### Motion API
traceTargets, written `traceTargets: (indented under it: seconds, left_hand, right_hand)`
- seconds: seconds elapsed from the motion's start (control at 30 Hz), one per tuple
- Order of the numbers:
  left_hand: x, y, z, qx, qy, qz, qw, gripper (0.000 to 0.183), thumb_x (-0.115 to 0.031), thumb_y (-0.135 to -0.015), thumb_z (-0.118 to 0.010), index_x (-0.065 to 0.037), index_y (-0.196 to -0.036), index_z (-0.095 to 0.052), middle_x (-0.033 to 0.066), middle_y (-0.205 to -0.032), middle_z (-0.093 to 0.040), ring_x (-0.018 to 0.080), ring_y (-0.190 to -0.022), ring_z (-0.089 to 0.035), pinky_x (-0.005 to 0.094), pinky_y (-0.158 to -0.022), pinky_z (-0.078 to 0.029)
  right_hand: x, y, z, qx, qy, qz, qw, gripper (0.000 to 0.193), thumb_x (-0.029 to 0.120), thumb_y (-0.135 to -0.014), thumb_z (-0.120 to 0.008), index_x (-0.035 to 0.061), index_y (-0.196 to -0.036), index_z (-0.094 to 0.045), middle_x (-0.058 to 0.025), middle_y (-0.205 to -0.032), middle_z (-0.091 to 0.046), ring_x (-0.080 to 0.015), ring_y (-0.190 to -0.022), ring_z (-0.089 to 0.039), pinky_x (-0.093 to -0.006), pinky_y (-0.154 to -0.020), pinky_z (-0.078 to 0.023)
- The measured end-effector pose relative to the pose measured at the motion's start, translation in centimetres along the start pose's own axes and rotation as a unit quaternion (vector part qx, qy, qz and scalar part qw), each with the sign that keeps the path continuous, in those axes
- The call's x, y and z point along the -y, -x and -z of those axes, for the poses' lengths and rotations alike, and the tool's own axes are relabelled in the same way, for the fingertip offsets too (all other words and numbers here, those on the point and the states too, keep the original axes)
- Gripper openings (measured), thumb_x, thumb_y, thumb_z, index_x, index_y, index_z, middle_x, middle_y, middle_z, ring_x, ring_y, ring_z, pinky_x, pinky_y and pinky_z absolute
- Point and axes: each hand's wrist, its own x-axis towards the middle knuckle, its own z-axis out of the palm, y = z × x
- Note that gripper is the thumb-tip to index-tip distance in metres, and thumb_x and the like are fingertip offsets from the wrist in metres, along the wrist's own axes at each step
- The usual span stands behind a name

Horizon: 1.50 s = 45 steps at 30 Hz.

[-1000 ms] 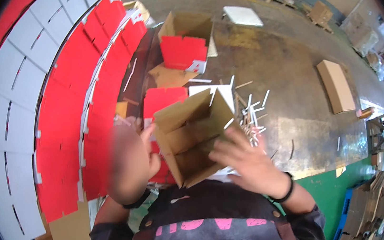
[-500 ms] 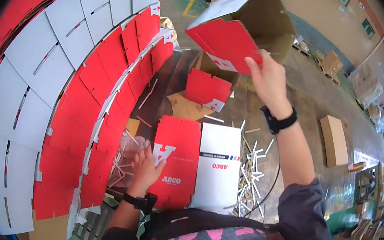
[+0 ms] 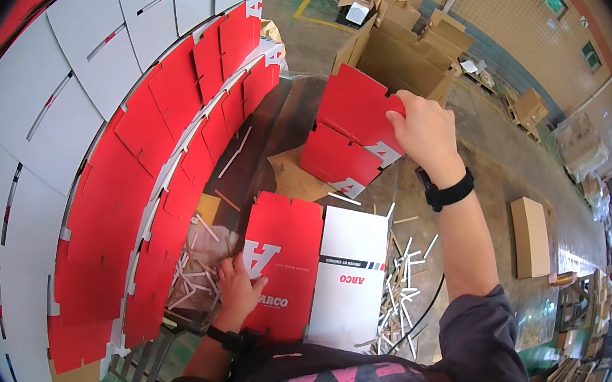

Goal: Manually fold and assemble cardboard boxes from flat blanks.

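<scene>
My right hand (image 3: 428, 130) is closed on the upper edge of an open carton (image 3: 358, 104) with a red side and a bare brown inside. That carton stands up against or inside a second red carton (image 3: 332, 154); I cannot tell which. In front of my body lies a folded carton (image 3: 288, 231), red on its left half and white on its right. At its lower left edge is my left hand (image 3: 237, 292), thumb apart from the fingers and resting on the red face. The left fingertips show only in part.
Tall stacks of flat white-and-red cartons (image 3: 111, 192) line the left side. Thin white strips (image 3: 405, 286) lie scattered on the dark surface, right and left of the folded carton. A brown box (image 3: 530, 236) stands to the right, and open brown cartons (image 3: 398, 8) stand at the back.
My right hand has brought the open carton down and turned it, onto or against the second red carton. My left hand has moved slightly down along the folded carton's edge.
</scene>
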Motion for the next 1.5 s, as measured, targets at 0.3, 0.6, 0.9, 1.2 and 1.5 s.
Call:
traceTargets:
  seconds: [0.3, 0.6, 0.9, 1.2, 1.5]
  left_hand:
    - [-0.4, -0.6, 0.1, 0.002, 0.013, 0.027, 1.000, 0.072, -0.021, -0.064, -0.085, -0.005, -0.125, -0.050, 0.0196, -0.118, -0.048, 0.0406, -0.113, -0.046, 0.0481, -0.099, -0.038]
    - [0.2, -0.7, -0.3, 0.006, 0.008, 0.019, 1.000, 0.069, -0.021, -0.064, -0.085, -0.004, -0.122, -0.051, 0.0204, -0.118, -0.048, 0.0405, -0.115, -0.046, 0.0477, -0.100, -0.038]
    - [0.6, -0.7, -0.6, 0.003, 0.005, 0.023, 1.000, 0.071, -0.026, -0.065, -0.085, -0.004, -0.123, -0.051, 0.0212, -0.118, -0.048, 0.0408, -0.115, -0.045, 0.0493, -0.101, -0.037]
    - [0.1, -10.4, 1.3, -0.018, 0.054, -0.082, 0.995, 0.062, -0.027, -0.081, -0.074, -0.005, -0.132, -0.048, 0.0190, -0.130, -0.049, 0.0394, -0.124, -0.045, 0.0466, -0.104, -0.038]
    - [-9.7, -26.6, -1.5, 0.104, 0.384, -0.127, 0.909, 0.071, -0.021, -0.082, -0.078, 0.004, -0.138, -0.042, 0.0227, -0.137, -0.052, 0.0314, -0.128, -0.051, 0.0400, -0.105, -0.042]
  right_hand:
    - [1.4, -0.8, -0.6, 0.075, 0.036, -0.014, 0.996, 0.023, 0.025, -0.086, -0.066, 0.0083, -0.101, -0.065, -0.0159, -0.082, -0.071, -0.0354, -0.085, -0.069, -0.0535, -0.078, -0.047]
    - [3.4, 1.9, 1.9, 0.060, 0.003, -0.009, 0.998, 0.022, 0.024, -0.085, -0.067, 0.0083, -0.100, -0.065, -0.0151, -0.078, -0.070, -0.0352, -0.080, -0.069, -0.0529, -0.079, -0.046]
    - [3.6, 2.6, -0.9, 0.061, 0.016, 0.045, 0.997, 0.014, 0.021, -0.087, -0.065, 0.0089, -0.094, -0.063, -0.0136, -0.075, -0.069, -0.0326, -0.073, -0.068, -0.0485, -0.074, -0.041]
    - [4.6, 8.1, -2.7, -0.075, -0.017, 0.094, 0.993, 0.009, 0.009, -0.074, -0.063, 0.0117, -0.082, -0.059, -0.0046, -0.066, -0.064, -0.0235, -0.066, -0.064, -0.0439, -0.070, -0.035]
    - [0.7, 2.3, -3.3, 0.107, -0.039, 0.051, 0.992, 0.015, 0.020, -0.086, -0.065, 0.0092, -0.096, -0.065, -0.0121, -0.073, -0.069, -0.0309, -0.075, -0.069, -0.0491, -0.074, -0.041]
